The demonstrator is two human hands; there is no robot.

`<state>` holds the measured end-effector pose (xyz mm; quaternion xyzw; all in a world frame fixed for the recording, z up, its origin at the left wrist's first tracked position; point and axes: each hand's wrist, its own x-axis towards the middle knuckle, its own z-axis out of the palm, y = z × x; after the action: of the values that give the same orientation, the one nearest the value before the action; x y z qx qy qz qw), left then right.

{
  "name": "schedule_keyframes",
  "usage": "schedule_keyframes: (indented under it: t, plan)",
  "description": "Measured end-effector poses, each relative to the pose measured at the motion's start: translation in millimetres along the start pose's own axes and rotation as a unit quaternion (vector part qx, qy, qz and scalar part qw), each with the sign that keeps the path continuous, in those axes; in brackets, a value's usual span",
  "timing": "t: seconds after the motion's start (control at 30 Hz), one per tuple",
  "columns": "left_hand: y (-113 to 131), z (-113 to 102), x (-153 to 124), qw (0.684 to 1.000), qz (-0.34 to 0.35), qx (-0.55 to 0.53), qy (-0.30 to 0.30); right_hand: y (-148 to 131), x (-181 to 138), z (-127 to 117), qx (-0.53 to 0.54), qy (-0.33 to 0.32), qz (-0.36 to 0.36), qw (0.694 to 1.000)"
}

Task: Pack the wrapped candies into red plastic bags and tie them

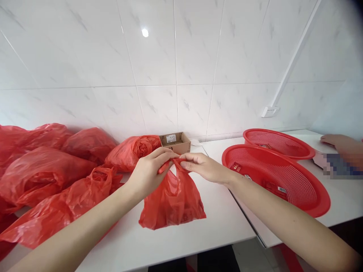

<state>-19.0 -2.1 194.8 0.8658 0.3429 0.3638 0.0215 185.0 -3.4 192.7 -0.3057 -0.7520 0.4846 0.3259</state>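
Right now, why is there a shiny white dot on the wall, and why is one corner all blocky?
Head view: the dot is lamp glare on the glossy wall tile; the blocky patch is pixelation hiding another person's wrist; the picture's corners darken and straight tile lines bend from the wide lens.

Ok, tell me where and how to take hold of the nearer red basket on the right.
Grip the nearer red basket by its broad flat rim at the near edge, coming from the front. It lies shallow and open side up on the white table, so the rim is the only graspable lip; its far edge runs close under the second basket.
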Motion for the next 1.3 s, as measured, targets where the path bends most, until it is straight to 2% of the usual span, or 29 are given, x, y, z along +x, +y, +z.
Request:
schedule_keyframes:
  t: [0.07, 0.13, 0.23, 0.3, 0.4, 0.57, 0.7, 0.8, 0.93, 1.0, 1.1, 1.2, 1.3]
  plan:
    - [-3.9, -4.6, -6.4, 1.0, 0.002, 0.02, -0.012, -2.2, -7.3, -6.5, -0.072, 0.035, -0.016, 0.997]
    - [-13.2, -12.0, -19.6, 0.998, -0.011, 0.05, -0.023, 1.8, -15.5, -20.1, -0.195, 0.079, 0.004, 0.978]
    - [-35.8, -23.6, -49.9, 0.991, -0.096, 0.089, -0.039, 21.8, -26.0, -51.3, -0.389, 0.171, 0.078, 0.902]
    - [-50.1, -27.6, -70.0, 0.98, -0.168, 0.082, -0.062, 39.4, -30.1, -70.6, -0.44, 0.205, 0.11, 0.868]
    - [-59.4, -25.9, -87.3, 0.969, -0.224, 0.046, -0.094, 58.0, -32.0, -85.3, -0.432, 0.214, 0.116, 0.869]
    - [-52.2, -16.4, -83.8, 0.967, -0.234, 0.005, -0.098, 63.9, -30.9, -83.2, -0.369, 0.252, 0.115, 0.887]
    - [-40.8, -6.2, -71.9, 0.972, -0.221, -0.047, -0.057, 70.7, -27.7, -68.7, -0.253, 0.321, 0.113, 0.906]
    - [-26.4, 6.5, -62.3, 0.968, -0.212, -0.127, -0.048, 80.4, -22.2, -48.8, -0.15, 0.34, 0.117, 0.921]
    - [-5.5, 32.1, -59.1, 0.928, -0.225, -0.291, -0.067, 94.1, -16.6, -21.0, -0.076, 0.328, 0.112, 0.935]
    - [0.5, 47.8, -64.0, 0.917, -0.235, -0.319, -0.049, 101.2, -16.6, -7.4, -0.073, 0.329, 0.11, 0.935]
    - [0.3, 72.0, -78.1, 0.943, -0.231, -0.238, -0.005, 113.6, -19.3, 18.8, -0.108, 0.337, 0.118, 0.928]
    - [-9.3, 94.9, -94.1, 0.975, -0.19, -0.114, 0.037, 128.4, -21.2, 52.7, -0.156, 0.339, 0.129, 0.919]
    - [-24.9, 114.4, -104.6, 0.986, -0.143, -0.043, 0.075, 142.6, -18.8, 82.8, -0.183, 0.346, 0.129, 0.911]
